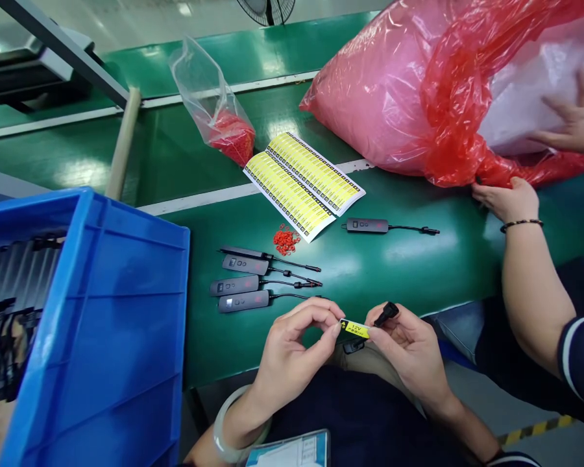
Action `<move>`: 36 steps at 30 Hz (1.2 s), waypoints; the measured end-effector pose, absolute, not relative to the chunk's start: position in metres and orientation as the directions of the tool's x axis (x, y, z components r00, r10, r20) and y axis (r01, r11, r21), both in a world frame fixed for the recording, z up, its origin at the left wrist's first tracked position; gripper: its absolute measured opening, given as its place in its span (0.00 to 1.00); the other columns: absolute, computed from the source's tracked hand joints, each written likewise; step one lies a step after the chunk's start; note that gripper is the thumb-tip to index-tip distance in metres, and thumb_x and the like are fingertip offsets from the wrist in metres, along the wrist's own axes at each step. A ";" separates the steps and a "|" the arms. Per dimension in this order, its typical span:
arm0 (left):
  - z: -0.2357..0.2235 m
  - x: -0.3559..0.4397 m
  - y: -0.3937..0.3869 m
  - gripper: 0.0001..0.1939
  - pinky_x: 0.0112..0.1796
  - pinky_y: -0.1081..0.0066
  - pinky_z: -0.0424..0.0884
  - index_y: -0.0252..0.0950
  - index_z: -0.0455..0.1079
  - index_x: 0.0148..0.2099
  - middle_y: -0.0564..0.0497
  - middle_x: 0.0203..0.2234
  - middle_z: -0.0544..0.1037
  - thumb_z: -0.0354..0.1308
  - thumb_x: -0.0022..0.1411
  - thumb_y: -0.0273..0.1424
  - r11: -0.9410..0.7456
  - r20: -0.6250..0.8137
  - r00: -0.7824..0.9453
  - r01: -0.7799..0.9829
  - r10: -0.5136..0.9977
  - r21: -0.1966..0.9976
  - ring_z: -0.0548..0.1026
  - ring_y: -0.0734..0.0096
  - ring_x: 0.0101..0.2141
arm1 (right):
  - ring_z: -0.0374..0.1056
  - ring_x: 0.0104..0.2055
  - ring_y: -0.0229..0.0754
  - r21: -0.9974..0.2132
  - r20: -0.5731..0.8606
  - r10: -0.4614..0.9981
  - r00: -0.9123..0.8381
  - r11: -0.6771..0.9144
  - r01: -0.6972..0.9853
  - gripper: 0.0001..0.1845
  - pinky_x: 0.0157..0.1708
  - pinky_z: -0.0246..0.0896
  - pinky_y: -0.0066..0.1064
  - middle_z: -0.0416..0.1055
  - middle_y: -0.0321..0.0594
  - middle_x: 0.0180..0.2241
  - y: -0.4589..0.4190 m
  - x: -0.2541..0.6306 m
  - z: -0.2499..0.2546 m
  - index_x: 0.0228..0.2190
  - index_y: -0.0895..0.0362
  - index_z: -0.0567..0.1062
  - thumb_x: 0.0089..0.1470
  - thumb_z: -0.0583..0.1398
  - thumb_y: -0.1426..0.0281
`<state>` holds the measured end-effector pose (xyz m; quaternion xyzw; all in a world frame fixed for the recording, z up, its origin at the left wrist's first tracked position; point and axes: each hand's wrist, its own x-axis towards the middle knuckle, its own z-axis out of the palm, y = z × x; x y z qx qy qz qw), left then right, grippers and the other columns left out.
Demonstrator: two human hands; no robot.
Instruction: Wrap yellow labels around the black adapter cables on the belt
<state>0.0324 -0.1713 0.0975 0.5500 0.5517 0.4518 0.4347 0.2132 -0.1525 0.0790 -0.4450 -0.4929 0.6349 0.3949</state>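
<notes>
A factory assembly workshop: on the long glossy green worktable point(384, 279) lie matching slim dark-grey cabled devices point(243, 301) and printed yellow labels point(302, 185); left of it stands a ribbed blue plastic crate point(111, 324), and beyond it a black wire-cage fan point(269, 9).

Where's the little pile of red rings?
In the head view, the pile lies on the green table just left of centre, between the yellow labels and the four grey devices.

Left grip point(294, 347) arches, thumb and forefinger pinched; right grip point(413, 350) curls facing it, its far fingers seemingly bent, partly hidden.
</notes>
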 end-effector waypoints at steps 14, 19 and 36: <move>0.095 0.033 -0.171 0.07 0.31 0.75 0.73 0.34 0.71 0.29 0.48 0.29 0.78 0.58 0.58 0.21 0.053 -0.050 -0.028 0.087 0.998 0.995 0.75 0.72 0.31 | 0.67 0.31 0.37 -0.985 -0.161 0.935 -0.316 -0.174 -0.012 0.04 0.32 0.67 0.27 0.70 0.36 0.29 -0.155 0.214 0.081 0.30 0.56 0.73 0.58 0.61 0.70; 0.096 0.033 -0.171 0.06 0.29 0.75 0.73 0.34 0.70 0.28 0.47 0.29 0.78 0.59 0.57 0.22 0.072 -0.069 -0.046 0.079 0.997 0.994 0.76 0.71 0.29 | 0.67 0.30 0.37 -0.984 -0.169 0.932 -0.320 -0.176 0.007 0.05 0.33 0.67 0.27 0.70 0.36 0.29 -0.155 0.213 0.080 0.30 0.56 0.72 0.58 0.61 0.69; 0.088 0.036 -0.177 0.07 0.27 0.77 0.72 0.35 0.70 0.29 0.50 0.29 0.77 0.58 0.58 0.20 0.049 -0.038 -0.113 0.095 0.993 0.994 0.74 0.75 0.27 | 0.73 0.33 0.37 -0.992 -0.071 0.977 -0.200 -0.047 0.119 0.07 0.35 0.72 0.26 0.75 0.35 0.32 -0.164 0.206 0.076 0.39 0.53 0.72 0.58 0.62 0.73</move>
